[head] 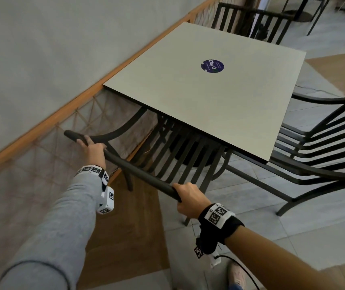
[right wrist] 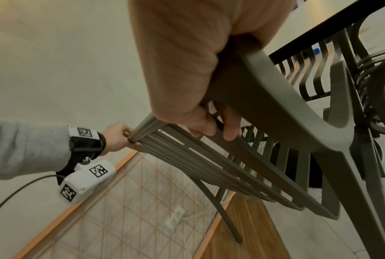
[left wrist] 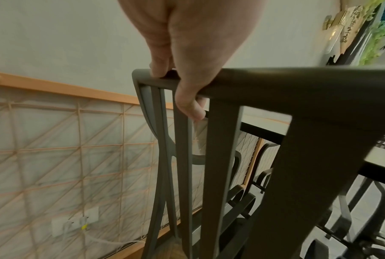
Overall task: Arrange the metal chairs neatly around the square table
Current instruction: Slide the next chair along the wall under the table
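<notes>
Chair, near [head: 138,164]: dark metal armchair, matte finish, slatted back and seat, curved armrests and splayed legs. Sits in the lower centre of the head view, its seat tucked well under the near edge of the worktop, back rail running from left of centre down toward the lower middle.

Left hand [head: 93,149]: wrapped over the rail near its left end, fingers curled round the bar, thumb [left wrist: 191,108] hooked beneath. Grip tight on the rail.

Right hand [head: 188,197]: clasps the rail's other end, fingers [right wrist: 231,133] curled under it. Grip tight likewise. Holding both ends probably keeps the chair square to the worktop edge while it is steered in.

Worktop [head: 198,97]: square, pale beige, smooth slab with a thin dark edge, centre of the head view; its left edge lies close along the wall. Round dark blue sticker [head: 212,66] at its middle.

Chair, right [head: 318,143]: same dark slatted metal, at the right of the frame, angled to the worktop and only partly under it; likely not yet straightened.

Chair, far [head: 249,21]: same make, upper middle, beyond the worktop's far edge.

Wall panel [head: 31,164]: translucent lattice under an orange wooden rail, left of the frame.

Floor [head: 293,227]: grey tiles beside wood-grain boards.
</notes>
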